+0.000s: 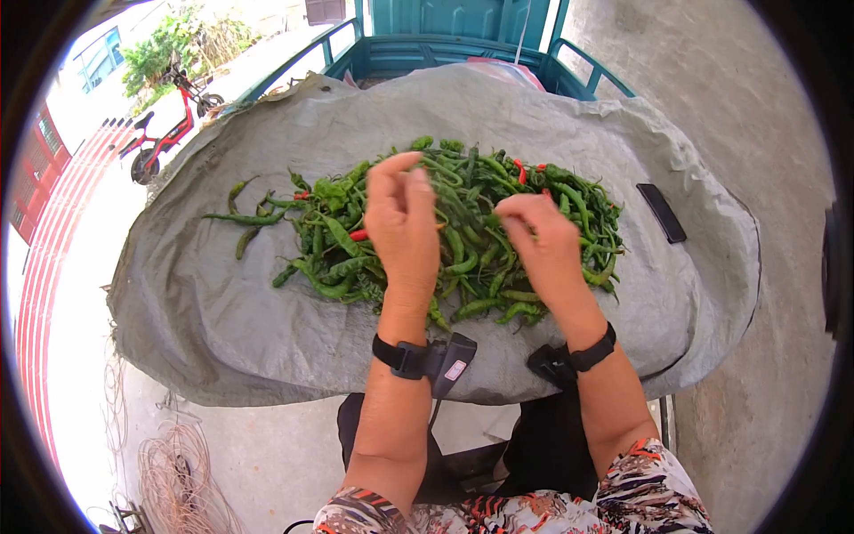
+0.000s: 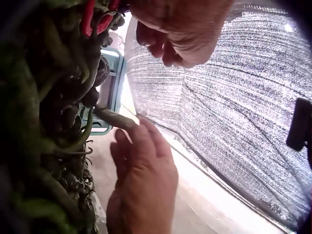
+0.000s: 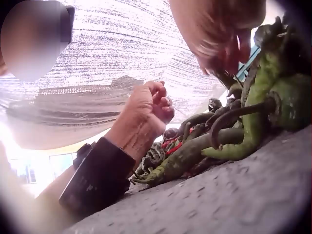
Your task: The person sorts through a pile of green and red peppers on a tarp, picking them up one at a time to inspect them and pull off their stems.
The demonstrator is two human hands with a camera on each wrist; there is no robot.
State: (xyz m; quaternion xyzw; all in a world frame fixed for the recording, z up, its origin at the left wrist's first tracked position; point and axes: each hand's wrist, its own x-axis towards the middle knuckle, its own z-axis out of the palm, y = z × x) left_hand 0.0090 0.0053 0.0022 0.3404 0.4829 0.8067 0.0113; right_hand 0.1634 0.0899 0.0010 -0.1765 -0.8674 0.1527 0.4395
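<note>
A broad heap of green chili peppers (image 1: 342,236), with a few red chili peppers (image 1: 359,235) among them, lies on a grey sheet (image 1: 222,311). My left hand (image 1: 402,227) is raised over the heap's middle, its fingers curled; nothing shows between them in the right wrist view. Just to its right, my right hand (image 1: 544,249) pinches a green chili pepper (image 2: 114,117) between thumb and fingers, seen best in the left wrist view. That pepper points toward the heap. The hands are apart, with peppers below and between them.
A black phone (image 1: 661,213) lies on the sheet at right. Beyond the sheet rises a teal cart bed (image 1: 445,49). A red electric bike (image 1: 169,133) stands at far left, and a coil of cord (image 1: 182,476) lies on the ground at lower left.
</note>
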